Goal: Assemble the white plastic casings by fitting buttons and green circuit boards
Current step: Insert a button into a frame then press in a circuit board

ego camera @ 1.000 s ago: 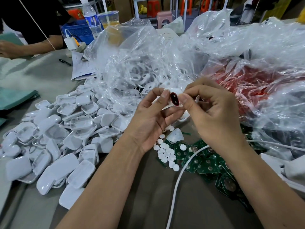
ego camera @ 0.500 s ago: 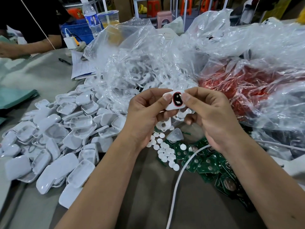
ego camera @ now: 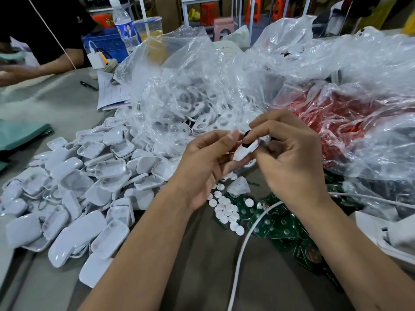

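Both hands have dropped a little and drifted right since half a second ago, and the white casing (ego camera: 246, 150) is turned now: then its dark oval opening faced up at me, now it tilts edge-on, the dark spot mostly hidden behind the right thumb. The left hand (ego camera: 203, 167) pinches the casing's lower end between thumb and fingertips; the right hand (ego camera: 289, 158) is curled around its upper end, thumb pressed on top. The casing sits in the air between them, above the loose white buttons (ego camera: 224, 207) scattered on the table (ego camera: 179, 277), with the green circuit boards (ego camera: 278, 227) heaped just to the right of those. A white cable (ego camera: 241, 254) runs across the boards toward me.

The pile of casing shells (ego camera: 74, 194) on the left and the clear plastic bags (ego camera: 202, 90) behind look unchanged. Another person's arm (ego camera: 29, 70) at the far left edge is blurred.

The water bottle (ego camera: 124, 25) carries a blue label with a small portrait, but its lettering is too small to read. The printed sheet (ego camera: 111, 93) by the bags is likewise illegible.
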Demonstrator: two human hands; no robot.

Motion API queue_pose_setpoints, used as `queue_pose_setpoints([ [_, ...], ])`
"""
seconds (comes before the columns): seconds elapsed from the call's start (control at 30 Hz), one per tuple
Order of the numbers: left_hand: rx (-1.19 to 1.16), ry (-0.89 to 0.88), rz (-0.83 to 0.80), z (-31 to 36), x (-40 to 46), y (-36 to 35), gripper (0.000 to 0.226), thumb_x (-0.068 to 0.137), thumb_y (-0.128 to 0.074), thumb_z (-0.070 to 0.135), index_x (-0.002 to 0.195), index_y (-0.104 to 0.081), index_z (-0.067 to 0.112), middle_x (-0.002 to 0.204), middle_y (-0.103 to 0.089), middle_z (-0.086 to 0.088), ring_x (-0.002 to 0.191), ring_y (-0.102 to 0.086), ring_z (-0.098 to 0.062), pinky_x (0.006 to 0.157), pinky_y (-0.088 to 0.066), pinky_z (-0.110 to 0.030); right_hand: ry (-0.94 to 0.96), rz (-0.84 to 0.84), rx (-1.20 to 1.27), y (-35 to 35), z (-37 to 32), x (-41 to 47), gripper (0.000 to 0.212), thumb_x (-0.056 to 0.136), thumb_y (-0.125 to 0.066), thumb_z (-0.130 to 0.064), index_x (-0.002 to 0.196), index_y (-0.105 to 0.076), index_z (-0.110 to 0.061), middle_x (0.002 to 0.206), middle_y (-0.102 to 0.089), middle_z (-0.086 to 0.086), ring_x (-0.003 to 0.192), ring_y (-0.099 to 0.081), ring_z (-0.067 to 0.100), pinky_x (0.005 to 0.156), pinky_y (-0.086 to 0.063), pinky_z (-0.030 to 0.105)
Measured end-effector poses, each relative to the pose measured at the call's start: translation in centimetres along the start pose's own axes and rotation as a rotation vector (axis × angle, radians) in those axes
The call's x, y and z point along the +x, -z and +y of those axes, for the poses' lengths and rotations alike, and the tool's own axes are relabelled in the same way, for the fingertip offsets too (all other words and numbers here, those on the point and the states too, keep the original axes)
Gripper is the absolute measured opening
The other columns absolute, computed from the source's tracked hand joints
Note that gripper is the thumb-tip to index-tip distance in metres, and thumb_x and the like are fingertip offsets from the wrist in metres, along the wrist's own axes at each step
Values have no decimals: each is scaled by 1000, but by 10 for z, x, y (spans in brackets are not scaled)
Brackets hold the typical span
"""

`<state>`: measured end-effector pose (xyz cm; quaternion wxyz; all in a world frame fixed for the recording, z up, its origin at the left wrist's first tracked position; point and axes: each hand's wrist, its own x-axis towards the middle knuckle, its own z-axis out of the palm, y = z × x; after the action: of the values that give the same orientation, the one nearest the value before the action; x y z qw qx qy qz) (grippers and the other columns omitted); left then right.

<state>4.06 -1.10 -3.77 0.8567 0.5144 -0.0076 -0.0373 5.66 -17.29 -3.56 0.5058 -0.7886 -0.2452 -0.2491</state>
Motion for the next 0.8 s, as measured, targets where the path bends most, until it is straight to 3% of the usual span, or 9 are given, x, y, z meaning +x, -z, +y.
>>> queue_pose_setpoints([
  [0.1,21,-24,-2,0,-2,2,22,73,-76,4,94,-73,-1,96,-77,-18,90,-77,-24,79,-61,-28,-23,1,76,0,2,1,28,84,-73,10,88,-79,-16,101,-69,-3,92,-68,9,60,-50,13],
  [0.27,138,-75,81,-1,-3,2,16,68,-80,6,84,-77,5,90,-75,-17,86,-66,-32,82,-51,-39,-87,-65,174,2,2,1,36,84,-70,11,96,-80,-21,103,-74,-10,102,-72,11,72,-57,18],
  [0.33,163,-84,112,0,-3,3,14,71,-80,2,84,-76,4,88,-74,-17,82,-65,-29,77,-50,-39,-118,-88,218,3,1,0,42,84,-64,11,98,-80,-25,107,-75,-10,103,-73,15,77,-62,29],
  [0.43,231,-122,137,2,-2,4,12,78,-79,-5,82,-77,7,87,-76,-15,80,-69,-24,72,-55,-32,-175,-84,297,5,3,1,40,86,-62,2,100,-80,-31,108,-77,-11,84,-71,40,71,-60,62],
  [0.47,264,-140,147,3,-2,5,13,78,-79,-5,80,-77,8,87,-77,-15,81,-69,-25,75,-56,-35,-191,-67,326,5,5,1,35,88,-65,-2,100,-80,-30,106,-78,-10,82,-70,44,70,-60,63],
  [0.6,434,-185,151,0,-1,6,14,76,-85,0,78,-79,13,85,-78,-14,79,-71,-23,76,-57,-37,-280,46,481,4,8,3,20,86,-81,-8,98,-80,-24,100,-80,-1,93,-77,20,85,-62,38],
  [0.67,478,-173,141,-1,-1,6,12,76,-86,3,78,-79,13,84,-77,-15,77,-68,-24,71,-56,-36,-280,92,515,3,10,3,24,82,-85,-4,97,-78,-22,95,-80,0,88,-76,17,81,-61,29],
  [0.8,531,-177,166,-2,1,9,13,76,-86,2,78,-79,13,83,-77,-14,76,-68,-23,70,-59,-32,-324,99,543,1,8,3,34,79,-87,-1,105,-73,-19,85,-77,-4,81,-75,12,75,-61,24],
])
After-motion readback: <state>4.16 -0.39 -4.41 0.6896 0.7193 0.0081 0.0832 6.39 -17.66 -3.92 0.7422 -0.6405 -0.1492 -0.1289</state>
